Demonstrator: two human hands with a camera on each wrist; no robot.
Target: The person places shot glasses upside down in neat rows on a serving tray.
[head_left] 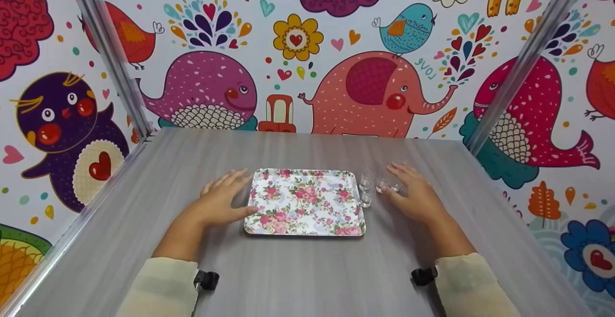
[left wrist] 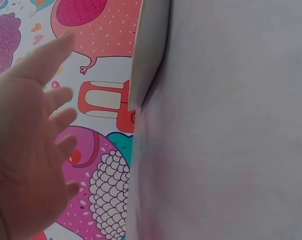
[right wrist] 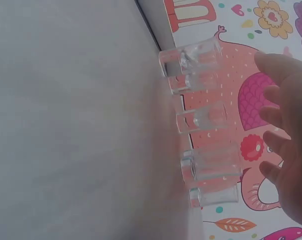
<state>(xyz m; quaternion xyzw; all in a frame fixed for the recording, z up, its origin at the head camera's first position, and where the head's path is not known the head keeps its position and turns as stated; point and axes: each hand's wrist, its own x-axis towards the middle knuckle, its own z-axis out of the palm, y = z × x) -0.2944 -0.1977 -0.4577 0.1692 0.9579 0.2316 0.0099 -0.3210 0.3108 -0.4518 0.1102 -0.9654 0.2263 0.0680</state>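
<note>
Smooth wall panels [head_left: 259, 74] with a bright cartoon print stand behind and beside the table [head_left: 307, 274], whose matte grey top carries a faint streaky grain. Near its middle lies the tray [head_left: 305, 206], pattern side up, a thin rectangle with 4 rounded corners, a low raised rim and a white face in pink floral print; lifting it would call for level support at 2 opposite edges. The left hand [head_left: 221, 201] is at the tray's left side, fingers spread, its thumb crossing over the rim in the head view; I cannot tell whether it touches, but it grips nothing. The right hand [head_left: 415, 194] is on the other side, beside the glassware, fingers loosely extended, thumb well apart, holding nothing. With 2 hands flanking the things and 0 held, the step looks like an approach or a pause. Smallest are the clear glasses [right wrist: 218, 162], at least 5, upright just right of the tray: narrow cylinders with thick bases, glass or hard plastic. Taking 1 would probably call for a narrow, gentle pinch, since the slick walls look easy to topple.
</note>
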